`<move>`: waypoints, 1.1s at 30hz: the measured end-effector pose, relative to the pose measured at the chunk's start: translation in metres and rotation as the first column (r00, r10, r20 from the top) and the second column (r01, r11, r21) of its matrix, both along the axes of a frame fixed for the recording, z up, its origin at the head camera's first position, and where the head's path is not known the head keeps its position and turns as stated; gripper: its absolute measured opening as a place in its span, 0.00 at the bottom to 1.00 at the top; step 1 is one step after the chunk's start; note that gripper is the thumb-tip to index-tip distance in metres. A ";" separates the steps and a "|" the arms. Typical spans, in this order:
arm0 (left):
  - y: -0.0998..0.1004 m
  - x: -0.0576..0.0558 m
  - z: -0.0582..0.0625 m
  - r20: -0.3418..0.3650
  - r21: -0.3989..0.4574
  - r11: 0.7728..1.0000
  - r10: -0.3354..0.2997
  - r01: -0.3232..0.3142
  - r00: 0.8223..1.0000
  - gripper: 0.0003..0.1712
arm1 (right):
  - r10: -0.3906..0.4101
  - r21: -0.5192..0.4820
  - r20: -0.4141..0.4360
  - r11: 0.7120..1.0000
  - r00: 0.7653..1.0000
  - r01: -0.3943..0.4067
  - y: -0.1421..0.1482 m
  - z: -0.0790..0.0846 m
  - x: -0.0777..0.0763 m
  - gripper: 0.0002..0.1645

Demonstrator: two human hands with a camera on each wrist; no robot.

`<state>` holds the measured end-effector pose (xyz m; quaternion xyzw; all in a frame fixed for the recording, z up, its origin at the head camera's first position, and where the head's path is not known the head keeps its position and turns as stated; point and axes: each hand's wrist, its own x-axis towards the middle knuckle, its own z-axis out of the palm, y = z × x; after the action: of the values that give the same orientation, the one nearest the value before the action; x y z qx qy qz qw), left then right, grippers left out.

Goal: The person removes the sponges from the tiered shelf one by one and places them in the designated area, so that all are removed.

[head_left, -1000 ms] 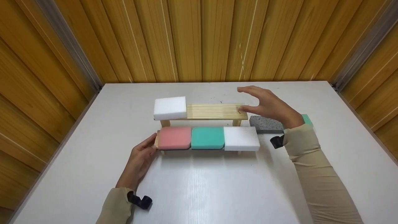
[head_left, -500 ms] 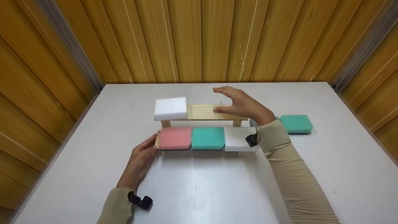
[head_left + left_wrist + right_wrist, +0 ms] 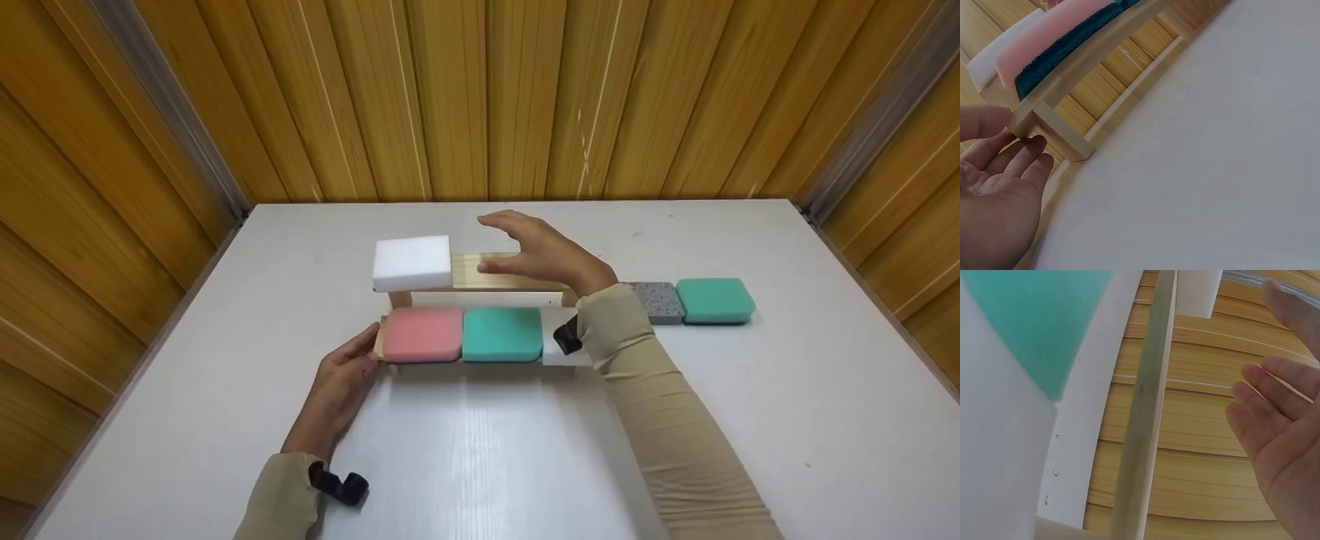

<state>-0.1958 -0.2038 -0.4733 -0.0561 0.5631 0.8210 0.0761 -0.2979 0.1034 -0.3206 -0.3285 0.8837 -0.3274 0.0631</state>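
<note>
A two-step wooden rack stands on the table. Its front step carries a pink sponge, a green sponge and a white sponge, the last partly behind the right sleeve. On the higher rear step, a second white sponge lies at the left end. My left hand holds the front step's left end, thumb above and fingers below in the left wrist view. Over the rear board hovers my right hand, thumb and fingers spread apart, holding nothing; a gap separates it from the rear white sponge.
Right of the rack, a grey speckled block and another green sponge lie side by side on the white table. Wood-patterned panels rise behind the table and at both sides.
My right hand has moved left over the rear board, toward the rear white sponge, uncovering the green sponge and part of the grey block at right. My left hand stays on the rack.
</note>
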 end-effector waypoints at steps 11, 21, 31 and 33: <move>-0.001 0.002 0.001 -0.012 0.010 1.000 0.016 -0.015 1.000 0.34 | 0.025 0.014 0.053 1.000 0.998 -0.025 -0.029 -0.004 -0.004 0.50; -0.001 0.003 0.001 -0.017 0.000 1.000 0.008 -0.008 1.000 0.34 | 0.006 0.031 0.098 0.999 0.995 -0.009 -0.049 -0.009 -0.007 0.52; -0.002 0.004 0.001 -0.021 -0.042 0.999 0.003 -0.004 1.000 0.34 | 0.029 -0.002 0.097 1.000 0.995 -0.029 -0.061 -0.015 -0.006 0.50; -0.003 0.004 0.001 -0.022 -0.042 0.999 0.001 -0.002 1.000 0.34 | 0.030 -0.001 0.084 1.000 0.996 -0.030 -0.063 -0.016 -0.006 0.49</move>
<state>-0.1916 -0.2065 -0.4723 -0.0492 0.5811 0.8095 0.0683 -0.3040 0.0405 -0.3366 -0.3277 0.8752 -0.3400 0.1052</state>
